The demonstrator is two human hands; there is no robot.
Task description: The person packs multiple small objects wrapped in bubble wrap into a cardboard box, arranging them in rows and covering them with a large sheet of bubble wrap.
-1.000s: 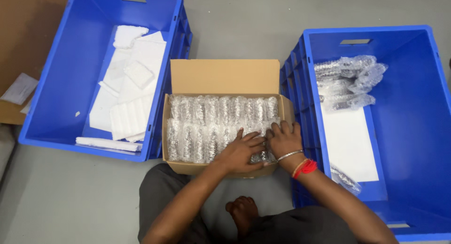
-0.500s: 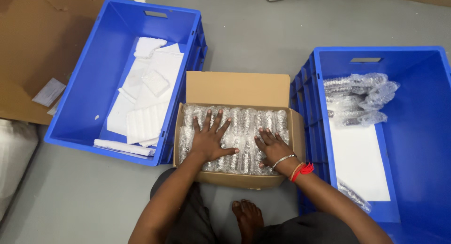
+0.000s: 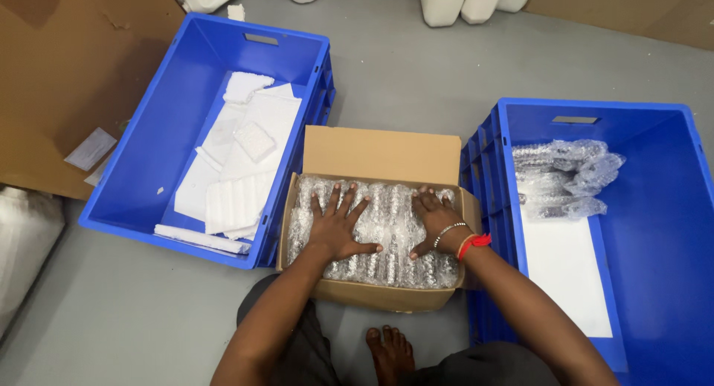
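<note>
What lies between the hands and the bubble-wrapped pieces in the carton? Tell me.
Nothing visible. The left hand and right hand lie flat, fingers spread, directly on the bubble-wrapped pieces filling the cardboard carton; its flap stands open behind them.

the cardboard box (image 3: 383,157) is matt brown paperboard, filled with clear, glossy, crinkled bubble-wrap packs (image 3: 387,226) that the left hand (image 3: 338,226) and right hand (image 3: 435,221) press flat. the 2 crates, left crate (image 3: 149,133) and right crate (image 3: 654,207), are smooth, slightly shiny blue plastic. the foam sheets (image 3: 238,170) look white, matt and ribbed, and the floor (image 3: 401,74) is dull grey.
</note>
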